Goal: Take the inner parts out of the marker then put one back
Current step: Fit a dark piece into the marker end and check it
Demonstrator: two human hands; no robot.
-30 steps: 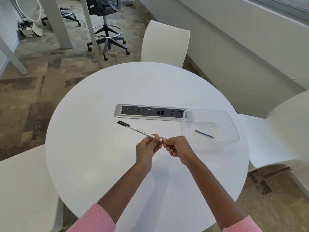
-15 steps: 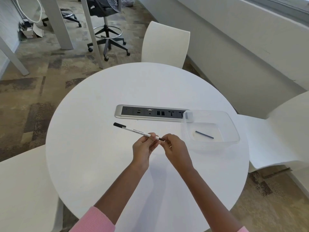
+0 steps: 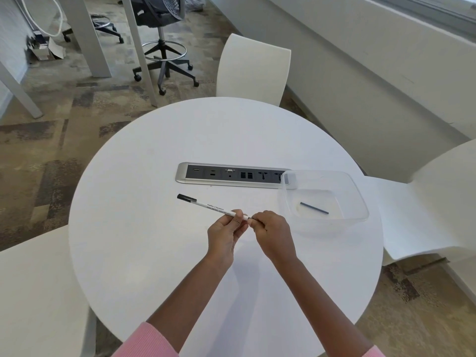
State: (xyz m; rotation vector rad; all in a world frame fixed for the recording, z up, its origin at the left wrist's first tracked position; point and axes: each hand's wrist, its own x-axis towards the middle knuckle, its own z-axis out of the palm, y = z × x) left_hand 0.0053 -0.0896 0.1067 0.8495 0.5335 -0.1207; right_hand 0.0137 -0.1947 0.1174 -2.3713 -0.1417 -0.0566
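Clearly one marker (image 3: 211, 206); one insert (image 3: 314, 208), probably.

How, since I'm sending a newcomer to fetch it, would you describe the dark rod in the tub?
On the round white table, look to the right end of the silver socket strip, where a clear plastic container sits. On its floor lies a short, dark blue-grey rod. The nearby marker, by contrast, is long, white and outside the container.

Tub (image 3: 359, 195), rod (image 3: 314, 208) inside, at the socket strip's (image 3: 231, 174) right end; marker (image 3: 206, 205) before the strip, chair (image 3: 253, 70) behind it.
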